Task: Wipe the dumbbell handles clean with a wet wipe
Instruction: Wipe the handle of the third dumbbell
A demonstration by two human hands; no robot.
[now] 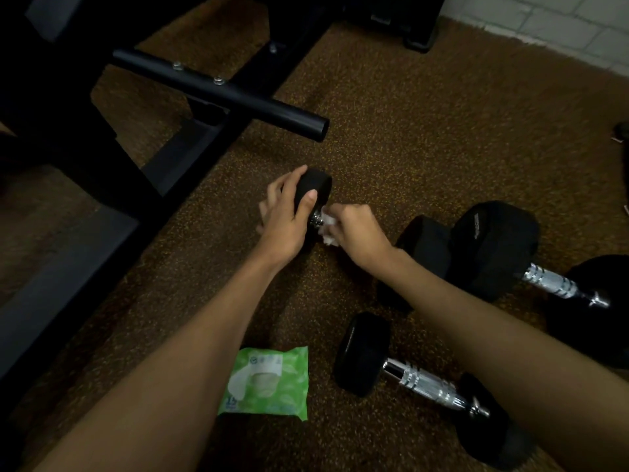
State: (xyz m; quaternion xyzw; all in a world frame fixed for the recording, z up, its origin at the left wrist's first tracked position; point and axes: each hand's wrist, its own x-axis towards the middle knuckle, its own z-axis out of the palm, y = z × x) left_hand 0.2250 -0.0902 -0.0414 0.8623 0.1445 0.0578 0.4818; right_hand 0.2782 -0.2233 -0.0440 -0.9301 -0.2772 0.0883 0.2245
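Observation:
A small black dumbbell (318, 189) lies on the speckled floor in the middle of the view. My left hand (286, 216) grips its near-left head, fingers curled over the rubber. My right hand (357, 229) pinches a white wet wipe (328, 228) round the chrome handle, which is mostly hidden by the hand and wipe. The dumbbell's other head (425, 243) shows behind my right wrist. A second dumbbell (422, 379) with a bare chrome handle lies near the front right. A larger third dumbbell (548, 281) lies at the right.
A green pack of wet wipes (269, 383) lies on the floor between my forearms. A black metal rack with a projecting tube (221, 90) fills the upper left. A white brick wall (561, 25) runs along the top right.

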